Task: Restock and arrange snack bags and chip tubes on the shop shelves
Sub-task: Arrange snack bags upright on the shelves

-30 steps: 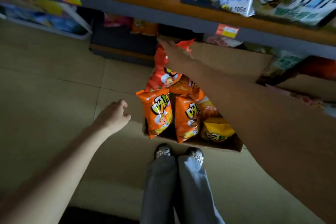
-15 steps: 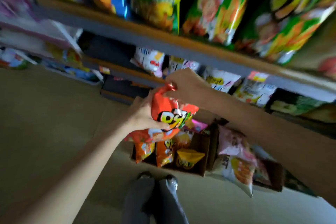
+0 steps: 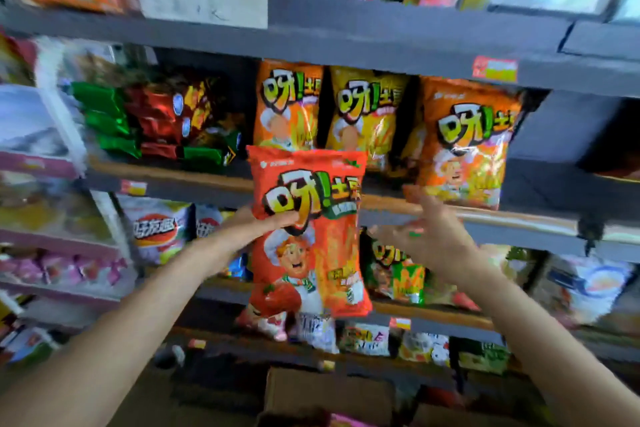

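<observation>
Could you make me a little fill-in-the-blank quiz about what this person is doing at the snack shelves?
1. The red snack bag is held up by the person's ____ hand.
2. The right hand holds ____, its fingers spread.
3. On the shelf behind the held bag, the bag standing between the two orange bags is ____ in colour.

Missing words: left; nothing; yellow

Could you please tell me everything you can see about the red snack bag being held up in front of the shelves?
The red snack bag is a glossy, puffy foil-like pouch with crimped top and bottom seams, large yellow-green lettering, a cartoon chef and a tomato picture. It is sealed, upright and facing the camera, raised before the shelf of orange and yellow bags. The left hand grips its left edge; the right hand is beside it, not touching.
</observation>
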A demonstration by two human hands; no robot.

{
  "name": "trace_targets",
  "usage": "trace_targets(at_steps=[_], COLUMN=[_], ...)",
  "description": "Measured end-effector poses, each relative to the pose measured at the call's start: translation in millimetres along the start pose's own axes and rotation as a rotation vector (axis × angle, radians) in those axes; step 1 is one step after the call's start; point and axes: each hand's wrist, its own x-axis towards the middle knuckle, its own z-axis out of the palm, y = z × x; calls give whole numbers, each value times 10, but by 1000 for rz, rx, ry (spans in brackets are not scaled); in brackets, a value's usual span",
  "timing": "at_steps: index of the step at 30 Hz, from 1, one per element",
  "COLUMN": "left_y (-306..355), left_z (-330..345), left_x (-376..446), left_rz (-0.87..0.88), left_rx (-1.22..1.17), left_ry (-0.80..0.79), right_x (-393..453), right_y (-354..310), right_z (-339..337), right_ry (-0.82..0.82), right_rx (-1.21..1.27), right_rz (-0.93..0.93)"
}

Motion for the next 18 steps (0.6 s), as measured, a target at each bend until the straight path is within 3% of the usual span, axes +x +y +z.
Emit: trace_targets(at_steps=[2,4,11,14,18], left_y=[46,149,367,336,352], left_z=[-81,-172,-848,-973,-934], left_x=[139,227,641,801,1058], left_rz=[-23,-54,139,213,333], left_rx=[-25,-74,-125,28,203], left_ry=[-18,-46,45,36,113], right_x=[9,95,877,1247,1539], right_y=[-62,-198,-670,-791,-892], right_z=[253,492,689,703,815], right_ry=[-334,-378,-102,46,108], right_rx=[180,327,663,692,622], right_rz=[94,84,125,87,51])
